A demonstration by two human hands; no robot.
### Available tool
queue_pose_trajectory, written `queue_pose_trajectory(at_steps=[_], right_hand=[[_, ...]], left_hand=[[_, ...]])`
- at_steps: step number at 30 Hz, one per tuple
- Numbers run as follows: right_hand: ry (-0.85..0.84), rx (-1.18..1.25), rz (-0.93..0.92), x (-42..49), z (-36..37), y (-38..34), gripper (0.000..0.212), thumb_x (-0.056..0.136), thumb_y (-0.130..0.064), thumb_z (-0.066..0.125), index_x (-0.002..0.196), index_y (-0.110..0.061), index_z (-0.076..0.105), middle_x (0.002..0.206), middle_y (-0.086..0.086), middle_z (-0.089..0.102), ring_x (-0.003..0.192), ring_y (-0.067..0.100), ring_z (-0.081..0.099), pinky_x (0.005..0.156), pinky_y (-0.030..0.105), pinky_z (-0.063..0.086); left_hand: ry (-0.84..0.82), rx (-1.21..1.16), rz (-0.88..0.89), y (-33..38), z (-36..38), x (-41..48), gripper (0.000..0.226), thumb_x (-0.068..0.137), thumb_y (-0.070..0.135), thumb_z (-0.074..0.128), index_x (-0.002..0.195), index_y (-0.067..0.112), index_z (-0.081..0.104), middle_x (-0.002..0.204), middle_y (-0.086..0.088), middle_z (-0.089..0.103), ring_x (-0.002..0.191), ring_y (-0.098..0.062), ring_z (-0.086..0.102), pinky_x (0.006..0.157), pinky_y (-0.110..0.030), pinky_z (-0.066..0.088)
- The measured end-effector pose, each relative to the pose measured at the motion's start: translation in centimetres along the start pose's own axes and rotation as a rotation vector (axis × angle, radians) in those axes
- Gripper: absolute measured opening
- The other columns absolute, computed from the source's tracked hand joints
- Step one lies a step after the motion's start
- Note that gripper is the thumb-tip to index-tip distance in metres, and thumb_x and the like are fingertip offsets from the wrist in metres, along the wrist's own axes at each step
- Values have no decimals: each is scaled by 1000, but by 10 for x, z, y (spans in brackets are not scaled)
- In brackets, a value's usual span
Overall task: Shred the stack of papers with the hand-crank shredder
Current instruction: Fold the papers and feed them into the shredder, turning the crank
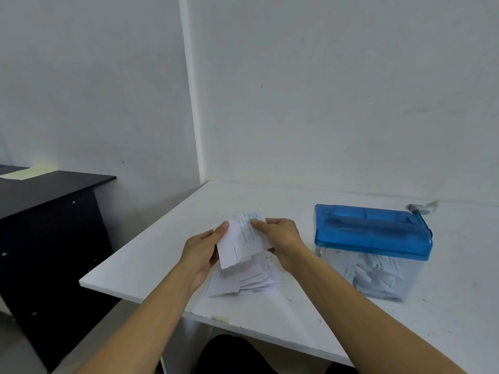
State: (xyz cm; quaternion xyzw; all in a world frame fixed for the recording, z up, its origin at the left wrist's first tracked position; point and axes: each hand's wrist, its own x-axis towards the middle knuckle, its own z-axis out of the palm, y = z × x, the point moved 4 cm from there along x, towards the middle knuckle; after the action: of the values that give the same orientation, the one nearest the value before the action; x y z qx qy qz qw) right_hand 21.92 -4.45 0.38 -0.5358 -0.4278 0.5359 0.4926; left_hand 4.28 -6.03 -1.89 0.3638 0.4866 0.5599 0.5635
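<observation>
Standing at far left is a black desk (54,201), apart from the white tabletop (151,255). Above the tabletop, the left hand (201,248) grips a few paper sheets (243,241), its fingers (220,230) curled on their left edge. The right hand (280,238) pinches their right edge. Beneath lies the loose stack of papers (245,279). Further right stands the blue-lidded shredder (372,238), with shreds in its clear bin and its crank (421,214) at the right end.
</observation>
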Motion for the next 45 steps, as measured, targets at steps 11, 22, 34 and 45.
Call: queue_pose_trajectory(at_steps=[11,22,34,45], right_hand=[[-21,361,-232,-19,-14,-78,9,95,-12,65,103,-10,67,106,10,71,87,20,67,72,28,57],[106,-153,-533,-59,-87,-119,18,99,-17,51,110,-18,65,103,2,70,97,21,67,84,36,56],[383,-488,-553,-72,-202,-124,21,102,-16,47,116,-16,63,108,0,69,97,20,67,77,29,57],[342,-708,-509,-69,-230,-91,19,94,-20,66,113,-16,66,107,-4,70,95,18,68,78,25,58]], left_hand=[[191,1235,26,-9,-13,12,61,83,53,75,121,11,53,120,-8,54,105,-26,59,76,-35,43],[-249,444,367,102,173,-53,47,106,55,23,116,24,57,102,1,64,87,-14,59,79,-30,53],[-451,701,568,68,266,-50,19,93,12,69,112,17,65,102,8,69,92,-10,65,82,-23,50],[-521,806,601,41,262,-33,22,87,17,78,107,18,71,100,7,74,93,-8,70,91,-29,56]])
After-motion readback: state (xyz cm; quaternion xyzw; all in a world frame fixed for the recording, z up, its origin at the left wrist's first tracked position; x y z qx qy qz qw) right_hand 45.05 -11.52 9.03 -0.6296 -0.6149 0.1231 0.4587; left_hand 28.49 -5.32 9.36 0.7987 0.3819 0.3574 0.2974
